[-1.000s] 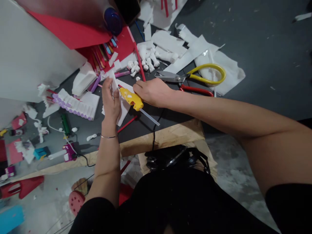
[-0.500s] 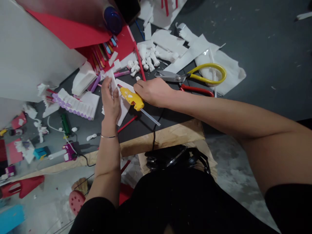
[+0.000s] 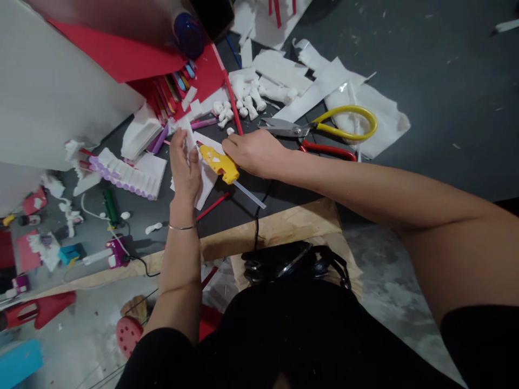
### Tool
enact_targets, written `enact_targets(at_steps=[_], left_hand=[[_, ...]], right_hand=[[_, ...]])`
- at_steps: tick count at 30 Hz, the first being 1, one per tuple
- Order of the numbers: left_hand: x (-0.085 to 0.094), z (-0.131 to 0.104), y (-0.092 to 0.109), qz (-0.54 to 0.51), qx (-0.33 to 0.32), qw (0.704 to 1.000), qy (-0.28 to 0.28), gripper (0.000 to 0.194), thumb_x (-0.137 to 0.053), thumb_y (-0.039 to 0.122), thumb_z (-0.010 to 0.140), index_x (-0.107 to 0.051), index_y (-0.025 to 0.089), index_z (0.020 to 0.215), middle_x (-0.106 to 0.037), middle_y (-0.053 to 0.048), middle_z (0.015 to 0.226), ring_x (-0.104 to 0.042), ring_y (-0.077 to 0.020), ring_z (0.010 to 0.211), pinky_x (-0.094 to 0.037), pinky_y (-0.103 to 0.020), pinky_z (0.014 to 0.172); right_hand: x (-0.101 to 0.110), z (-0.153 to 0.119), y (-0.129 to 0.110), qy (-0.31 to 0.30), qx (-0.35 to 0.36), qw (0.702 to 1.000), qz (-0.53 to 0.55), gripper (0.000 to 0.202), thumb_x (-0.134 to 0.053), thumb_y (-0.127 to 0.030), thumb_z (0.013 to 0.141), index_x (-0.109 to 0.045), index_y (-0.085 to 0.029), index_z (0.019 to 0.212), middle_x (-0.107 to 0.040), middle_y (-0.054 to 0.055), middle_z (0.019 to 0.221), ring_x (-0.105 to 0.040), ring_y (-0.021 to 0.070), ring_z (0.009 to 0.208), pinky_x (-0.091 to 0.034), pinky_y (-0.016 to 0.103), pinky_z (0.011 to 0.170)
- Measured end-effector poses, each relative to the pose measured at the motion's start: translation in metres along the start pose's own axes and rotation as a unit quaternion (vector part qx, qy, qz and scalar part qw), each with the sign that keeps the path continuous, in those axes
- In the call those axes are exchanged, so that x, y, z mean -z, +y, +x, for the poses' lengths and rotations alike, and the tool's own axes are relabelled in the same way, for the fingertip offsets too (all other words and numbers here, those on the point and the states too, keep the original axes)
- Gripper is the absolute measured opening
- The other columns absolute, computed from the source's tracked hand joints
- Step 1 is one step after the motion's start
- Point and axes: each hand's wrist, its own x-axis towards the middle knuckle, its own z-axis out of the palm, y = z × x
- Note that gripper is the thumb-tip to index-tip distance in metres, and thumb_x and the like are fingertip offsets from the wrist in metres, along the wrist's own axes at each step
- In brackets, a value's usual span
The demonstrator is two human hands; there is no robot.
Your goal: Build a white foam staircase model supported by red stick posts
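My right hand (image 3: pixel 257 154) is closed around the handle of a yellow hot glue gun (image 3: pixel 219 162), whose clear glue stick (image 3: pixel 249 194) juts out of the back toward me. The gun's tip points at a white strip (image 3: pixel 188 135) that my left hand (image 3: pixel 184 167) grips between thumb and fingers. White sheets (image 3: pixel 208 186) lie on the table beneath both hands. A red stick (image 3: pixel 213 206) rests just in front of them. Small white knotted pieces (image 3: pixel 223 112) lie beyond my right hand, beside a long red stick (image 3: pixel 233 102).
Scissors (image 3: pixel 300 128) with one yellow and one red handle lie open right of my right hand. White scraps (image 3: pixel 279 70) are scattered behind. Left stand a purple-edged row of white rolls (image 3: pixel 125 175), a green glue gun (image 3: pixel 109 208) and a purple one (image 3: pixel 117 253). A black bag (image 3: pixel 292 262) hangs below the table edge.
Almost nothing differs. Both hands, the glue gun and the white strip keep nearly the same positions; the whole view has shifted very slightly.
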Motion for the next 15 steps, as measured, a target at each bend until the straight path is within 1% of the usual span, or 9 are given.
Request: enact_targets(at_steps=[3,6,11,15], left_hand=[[0.0004,0.0003,-0.0010,0.007,-0.007,1.000,-0.011,0.078,-0.040,0.085,0.099,-0.049,0.029,0.153,-0.049,-0.017,0.166,-0.044,-0.0332,0.160,-0.026,-0.056,0.138],[0.0002,0.0004,-0.0006,0.014,-0.015,1.000,-0.011,0.078,-0.039,0.083,0.100,-0.048,0.027,0.153,-0.049,-0.019,0.165,-0.045,-0.0334,0.159,-0.026,-0.057,0.137],[-0.0005,-0.0001,0.0015,0.005,-0.006,1.000,-0.001,0.079,-0.041,0.085,0.098,-0.051,0.029,0.152,-0.051,-0.016,0.165,-0.045,-0.0318,0.159,-0.028,-0.052,0.138],[-0.0007,-0.0003,0.0010,0.022,-0.015,1.000,0.007,0.079,-0.039,0.085,0.099,-0.051,0.027,0.152,-0.053,-0.016,0.164,-0.048,-0.0311,0.158,-0.033,-0.053,0.136]], right_hand=[[0.0019,-0.0005,-0.0003,-0.007,-0.002,1.000,0.001,0.045,-0.023,-0.012,0.108,-0.059,-0.010,0.135,-0.071,0.021,0.124,-0.064,0.0237,0.092,-0.031,0.034,0.070],[0.0022,-0.0009,-0.0001,-0.002,0.003,1.000,0.004,0.044,-0.024,-0.012,0.108,-0.059,-0.009,0.134,-0.072,0.022,0.124,-0.065,0.0238,0.093,-0.031,0.034,0.069],[0.0035,-0.0013,0.0000,-0.011,-0.002,1.000,0.011,0.044,-0.025,-0.012,0.108,-0.060,-0.010,0.135,-0.073,0.021,0.124,-0.066,0.0231,0.093,-0.030,0.034,0.068],[0.0041,-0.0019,0.0001,-0.011,0.003,1.000,0.010,0.043,-0.027,-0.012,0.108,-0.060,-0.010,0.135,-0.074,0.022,0.125,-0.066,0.0232,0.092,-0.029,0.033,0.067]])
